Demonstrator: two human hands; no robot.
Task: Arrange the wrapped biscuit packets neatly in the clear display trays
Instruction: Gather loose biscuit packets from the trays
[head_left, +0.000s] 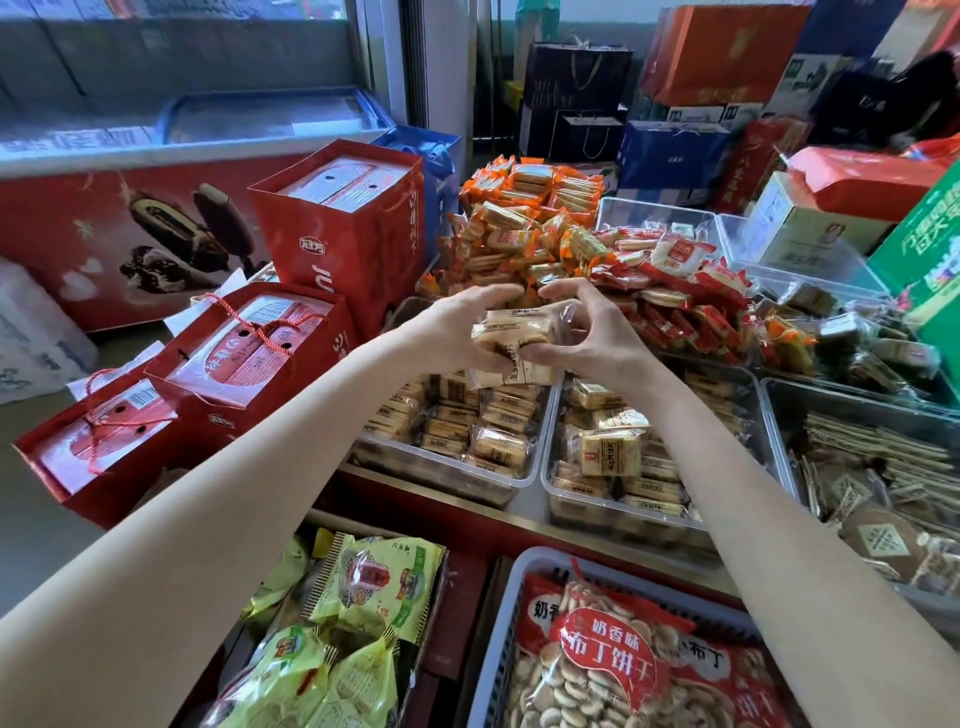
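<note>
Both my hands hold a small bunch of cream-wrapped biscuit packets (514, 338) in the air above the trays. My left hand (462, 322) grips the bunch from the left, and my right hand (587, 332) pinches it from the right. Below them stand two clear display trays: the left tray (441, 465) and the right tray (550, 488), both filled with the same cream packets. One packet (610, 454) lies loose on top of the right tray's rows.
Behind the hands are heaps of orange-wrapped (524, 223) and red-wrapped biscuits (675, 291). A clear tray of brown packets (779, 415) is at right. Red gift boxes (343, 228) stand at left. Green snack bags (363, 597) and a basket of round biscuits (498, 623) lie in front.
</note>
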